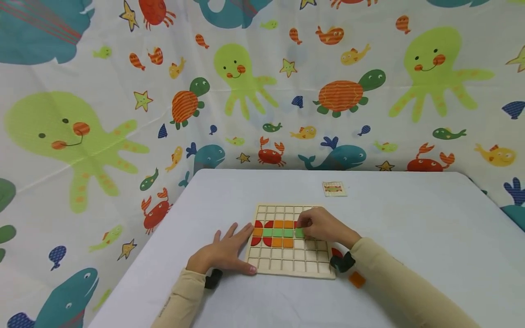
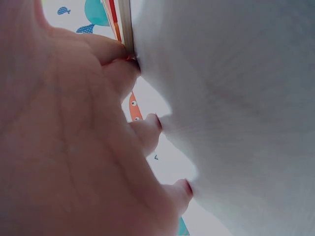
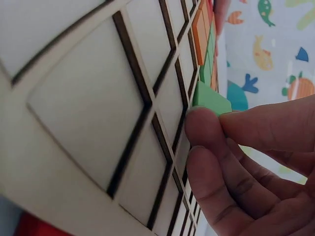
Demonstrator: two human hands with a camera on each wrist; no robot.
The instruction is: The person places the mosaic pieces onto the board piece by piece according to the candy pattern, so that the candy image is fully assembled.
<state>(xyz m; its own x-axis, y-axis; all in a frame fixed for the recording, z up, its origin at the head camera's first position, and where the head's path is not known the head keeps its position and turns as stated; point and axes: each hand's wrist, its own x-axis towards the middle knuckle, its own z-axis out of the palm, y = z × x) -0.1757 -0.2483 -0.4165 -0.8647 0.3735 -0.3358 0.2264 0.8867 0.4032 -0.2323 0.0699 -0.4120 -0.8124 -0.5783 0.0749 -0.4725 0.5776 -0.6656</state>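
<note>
A square wooden grid board (image 1: 283, 264) lies on the white table, with red, orange and green tiles set in its middle rows. My right hand (image 1: 321, 225) is over the right part of the board. Between its thumb and fingertips it pinches a green tile (image 3: 211, 100), held at the right end of the green row. With fingers spread, my left hand (image 1: 223, 253) rests at the board's left edge, the index finger and thumb touching it. In the left wrist view the board's edge (image 2: 126, 24) shows beside the fingers.
A small picture card (image 1: 334, 189) lies behind the board. To the right of the board are an orange tile (image 1: 357, 279) and a red tile (image 1: 337, 252), the red one partly hidden by the dark wrist camera. A sea-animal curtain (image 1: 262, 127) hangs behind the table.
</note>
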